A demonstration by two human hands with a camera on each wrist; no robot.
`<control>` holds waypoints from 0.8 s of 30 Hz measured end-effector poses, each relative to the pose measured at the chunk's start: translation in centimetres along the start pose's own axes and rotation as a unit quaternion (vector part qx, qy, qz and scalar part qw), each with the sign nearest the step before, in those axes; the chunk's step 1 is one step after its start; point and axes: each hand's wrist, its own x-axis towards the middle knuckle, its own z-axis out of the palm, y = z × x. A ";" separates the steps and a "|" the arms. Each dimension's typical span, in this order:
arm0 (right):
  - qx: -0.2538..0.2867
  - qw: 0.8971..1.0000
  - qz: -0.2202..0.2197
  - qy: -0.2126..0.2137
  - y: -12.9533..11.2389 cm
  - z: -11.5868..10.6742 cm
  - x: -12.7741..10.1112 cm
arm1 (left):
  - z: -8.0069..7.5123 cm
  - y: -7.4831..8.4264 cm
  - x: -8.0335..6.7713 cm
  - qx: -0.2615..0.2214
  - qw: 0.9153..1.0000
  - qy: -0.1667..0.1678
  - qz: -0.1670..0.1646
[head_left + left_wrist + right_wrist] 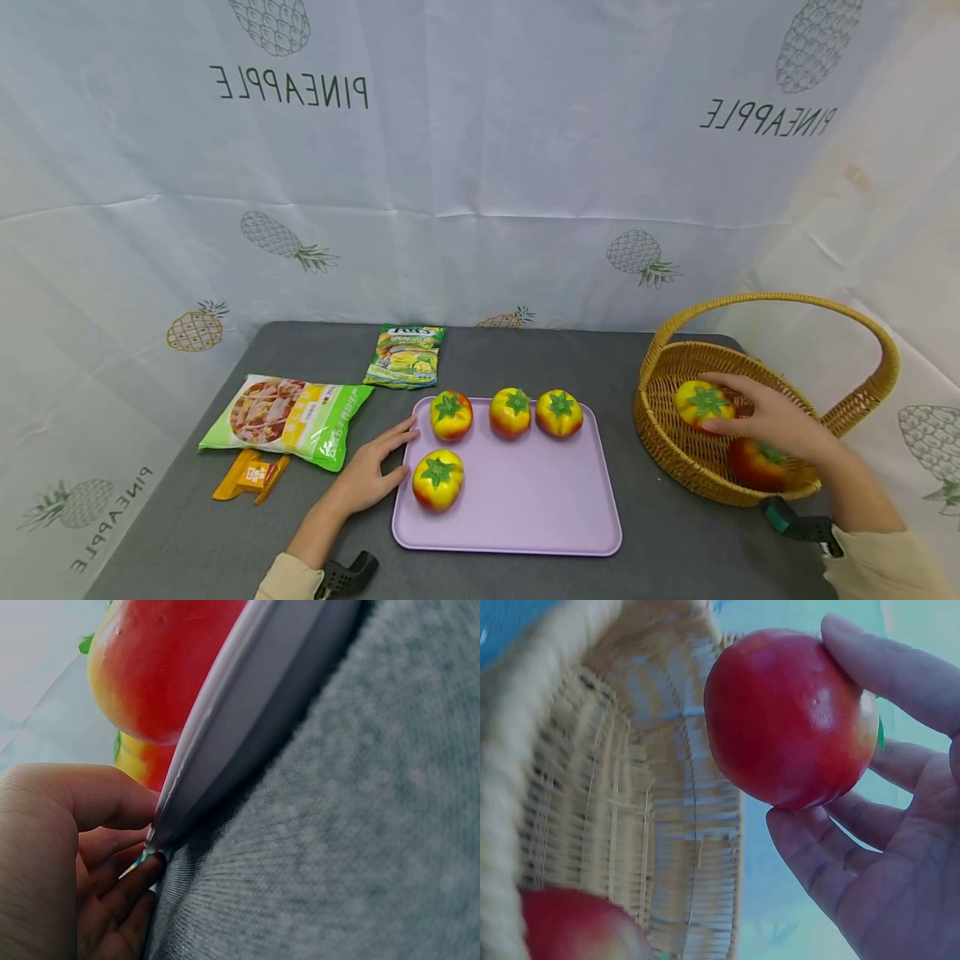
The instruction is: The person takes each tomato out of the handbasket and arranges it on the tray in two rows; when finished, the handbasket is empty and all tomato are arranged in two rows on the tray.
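Closest to the head camera are two cream sleeves, each with a dark wrist mount, reaching out over the grey surface [675,533]. Left of the lilac tray [525,508] lies the left hand [367,477], its fingers [112,799] loosely straight and resting against the tray's left rim; the thumb tip meets the edge beside the nearest tomato [437,480]. Three more tomatoes [510,412] stand in a row along the tray's far side.

Right of the tray sits the wicker basket [660,417] with its arched handle. Inside it the right hand [772,417] cups a yellow-red tomato [701,404] — thumb over one side, fingers [810,855] curled under the other, so the fruit is pinched across its widest part and looks lifted clear of the weave. A second, redder tomato [756,463] lies on the basket floor, just beside the hand.

Judging by its glossy, even skin (it looks like a moulded toy rather than real fruit), the held tomato is probably light and firm, somewhat slippery, and unlikely to bruise. A grip across the round belly seems surest — the green calyx on top offers little to hold.

Left of the tray, beyond the left hand, lie a green snack bag [288,419], a small orange packet [251,477] and, farther back, a green sachet [406,357].
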 end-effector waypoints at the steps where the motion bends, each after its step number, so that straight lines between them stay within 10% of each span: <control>1: 0.005 1.000 -0.003 0.004 -0.2 0.3 -0.1 | 0.0 0.0 0.0 0.000 1.000 0.000 0.000; 24: 0.095 0.991 -0.098 -0.011 -6.6 8.0 0.4 | 0.0 -0.1 0.0 0.005 1.000 0.004 0.010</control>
